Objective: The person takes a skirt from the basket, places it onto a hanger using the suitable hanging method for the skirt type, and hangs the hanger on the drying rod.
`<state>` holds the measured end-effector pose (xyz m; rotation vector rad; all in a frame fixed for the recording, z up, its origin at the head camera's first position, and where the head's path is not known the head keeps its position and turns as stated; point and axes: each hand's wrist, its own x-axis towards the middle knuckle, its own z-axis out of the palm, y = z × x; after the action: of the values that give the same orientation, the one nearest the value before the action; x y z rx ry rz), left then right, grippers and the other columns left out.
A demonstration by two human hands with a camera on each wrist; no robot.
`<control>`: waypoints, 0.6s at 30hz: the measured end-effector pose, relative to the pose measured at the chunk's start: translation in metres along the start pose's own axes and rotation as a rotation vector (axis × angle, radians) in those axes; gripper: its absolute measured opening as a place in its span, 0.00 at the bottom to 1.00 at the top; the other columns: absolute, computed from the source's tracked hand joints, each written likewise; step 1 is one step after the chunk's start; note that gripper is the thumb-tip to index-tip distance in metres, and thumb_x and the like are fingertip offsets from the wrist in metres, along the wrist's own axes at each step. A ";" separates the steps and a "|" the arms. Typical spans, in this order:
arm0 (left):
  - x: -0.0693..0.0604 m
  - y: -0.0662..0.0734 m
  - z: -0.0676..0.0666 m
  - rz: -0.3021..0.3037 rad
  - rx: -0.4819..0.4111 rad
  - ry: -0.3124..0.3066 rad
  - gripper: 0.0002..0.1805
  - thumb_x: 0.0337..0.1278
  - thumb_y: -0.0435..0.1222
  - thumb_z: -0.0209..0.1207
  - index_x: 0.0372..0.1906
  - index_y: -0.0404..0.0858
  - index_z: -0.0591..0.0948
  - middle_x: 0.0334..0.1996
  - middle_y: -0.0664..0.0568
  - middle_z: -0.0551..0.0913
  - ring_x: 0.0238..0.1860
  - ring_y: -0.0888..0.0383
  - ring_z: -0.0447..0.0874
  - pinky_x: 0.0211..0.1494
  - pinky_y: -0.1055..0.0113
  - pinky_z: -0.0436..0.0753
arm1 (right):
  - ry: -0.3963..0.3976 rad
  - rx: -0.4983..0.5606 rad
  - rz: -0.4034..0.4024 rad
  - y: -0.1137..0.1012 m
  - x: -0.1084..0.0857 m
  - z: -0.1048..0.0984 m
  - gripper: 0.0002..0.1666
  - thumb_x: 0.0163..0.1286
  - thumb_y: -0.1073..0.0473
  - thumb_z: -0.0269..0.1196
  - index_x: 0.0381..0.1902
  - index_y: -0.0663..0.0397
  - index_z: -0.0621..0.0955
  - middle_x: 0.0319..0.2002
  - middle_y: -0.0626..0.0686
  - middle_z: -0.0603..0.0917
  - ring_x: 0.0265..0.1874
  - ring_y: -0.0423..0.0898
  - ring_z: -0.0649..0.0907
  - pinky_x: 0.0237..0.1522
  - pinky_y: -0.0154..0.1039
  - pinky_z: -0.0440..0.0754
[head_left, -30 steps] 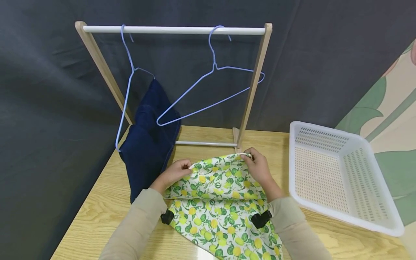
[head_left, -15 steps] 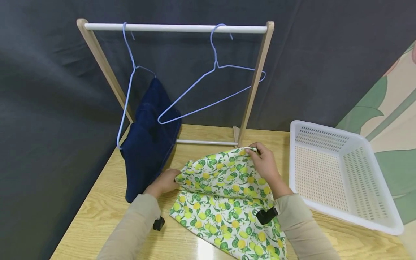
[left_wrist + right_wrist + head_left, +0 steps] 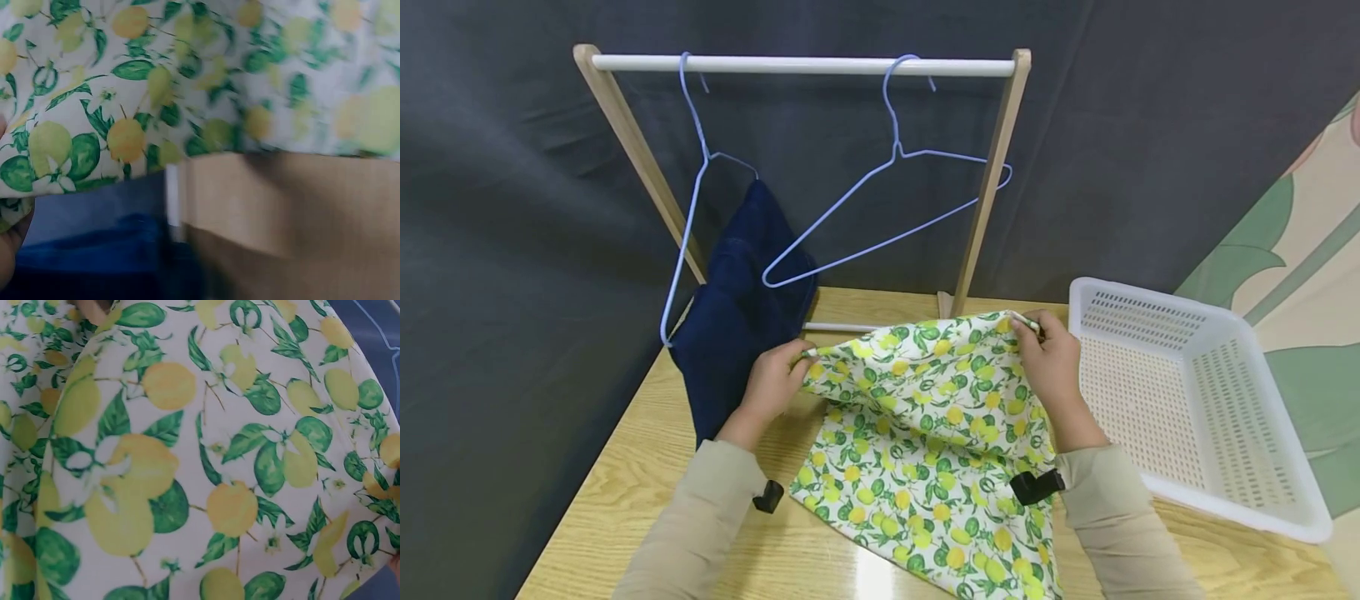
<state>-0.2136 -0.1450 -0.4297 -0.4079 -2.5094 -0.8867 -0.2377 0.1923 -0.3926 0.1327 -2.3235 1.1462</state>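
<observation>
A white cloth (image 3: 925, 417) printed with lemons and green leaves lies partly on the table, its far edge lifted between both hands. The left hand (image 3: 772, 385) pinches the cloth's upper left corner, beside dark blue denim. My right hand (image 3: 1051, 360) pinches its upper right corner. In the left wrist view the cloth (image 3: 125, 87) spans the top, with part of the left hand (image 3: 7, 256) at its lower left corner. The cloth (image 3: 206, 456) fills most of the right wrist view; just a sliver of the right hand shows at the right edge.
Behind stands a wooden rack with a white bar (image 3: 805, 65). An empty blue hanger (image 3: 850, 196) hangs on its right; another hanger (image 3: 695, 200) on the left holds dark denim (image 3: 730, 317). A white basket (image 3: 1180, 400) sits at the right.
The left hand has let the cloth slip lower left, then risen with its corner. The right hand has moved right and up, and the cloth's far edge is spread wider and higher.
</observation>
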 end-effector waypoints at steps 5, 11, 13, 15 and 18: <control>0.017 0.018 -0.016 0.062 0.110 0.059 0.09 0.47 0.38 0.60 0.34 0.37 0.80 0.28 0.49 0.81 0.28 0.54 0.78 0.32 0.61 0.75 | 0.124 0.073 0.088 -0.001 0.008 -0.007 0.10 0.61 0.61 0.55 0.32 0.66 0.73 0.24 0.49 0.72 0.18 0.35 0.66 0.19 0.24 0.63; 0.034 0.020 -0.015 0.093 0.285 -0.015 0.08 0.50 0.39 0.57 0.33 0.38 0.80 0.27 0.50 0.81 0.26 0.54 0.76 0.31 0.62 0.72 | 0.162 0.136 0.153 0.016 0.015 -0.001 0.13 0.60 0.59 0.56 0.32 0.67 0.73 0.25 0.52 0.72 0.20 0.40 0.68 0.21 0.28 0.64; 0.034 0.015 -0.007 0.074 0.309 -0.057 0.07 0.50 0.37 0.57 0.34 0.38 0.80 0.28 0.50 0.81 0.28 0.53 0.74 0.32 0.61 0.70 | 0.120 0.195 0.192 0.037 0.016 0.008 0.13 0.58 0.55 0.58 0.31 0.63 0.74 0.25 0.53 0.72 0.21 0.41 0.68 0.20 0.29 0.65; 0.033 0.009 0.002 0.036 0.320 -0.080 0.08 0.50 0.35 0.58 0.35 0.39 0.81 0.31 0.50 0.81 0.30 0.52 0.74 0.34 0.60 0.69 | 0.078 0.231 0.245 0.059 0.016 0.018 0.14 0.56 0.53 0.60 0.30 0.60 0.75 0.26 0.53 0.73 0.21 0.42 0.69 0.19 0.31 0.66; 0.030 0.000 0.017 -0.055 0.322 -0.091 0.09 0.50 0.36 0.57 0.38 0.40 0.81 0.34 0.50 0.80 0.34 0.51 0.73 0.36 0.58 0.69 | 0.022 0.158 0.294 0.070 0.014 0.027 0.14 0.57 0.53 0.59 0.32 0.59 0.77 0.28 0.54 0.75 0.25 0.45 0.71 0.24 0.35 0.69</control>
<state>-0.2447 -0.1302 -0.4260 -0.2785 -2.6963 -0.4781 -0.2835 0.2177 -0.4481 -0.1693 -2.2827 1.4666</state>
